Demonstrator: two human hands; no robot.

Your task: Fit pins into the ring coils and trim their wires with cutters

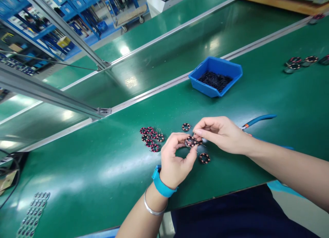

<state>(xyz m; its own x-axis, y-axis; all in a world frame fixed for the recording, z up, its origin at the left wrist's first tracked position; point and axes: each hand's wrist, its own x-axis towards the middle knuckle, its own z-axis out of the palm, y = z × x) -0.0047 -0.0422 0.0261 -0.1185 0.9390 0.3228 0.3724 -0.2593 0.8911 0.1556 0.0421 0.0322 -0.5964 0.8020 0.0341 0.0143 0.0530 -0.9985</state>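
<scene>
My left hand (177,159), with a blue band and a silver bangle at the wrist, grips a small ring-shaped wound coil (190,141) between thumb and fingers. Thumb and forefinger of my right hand (221,132) are pinched together just at the coil's upper right side, by its thin wire ends; what they hold is too small to name. Close by on the green table (123,176) lie one ring coil (186,127) above and another (205,158) below. Part of a further coil shows behind the held one. Several red and copper coils (153,135) form a group to the left.
A blue bin (218,73) of thin black pieces stands beyond my hands. Blue-handled pliers (259,120) lie partly behind my right forearm. More coils (293,67) sit at the far right. A panel of small parts (33,214) is at lower left. A metal frame post (59,97) rises at left.
</scene>
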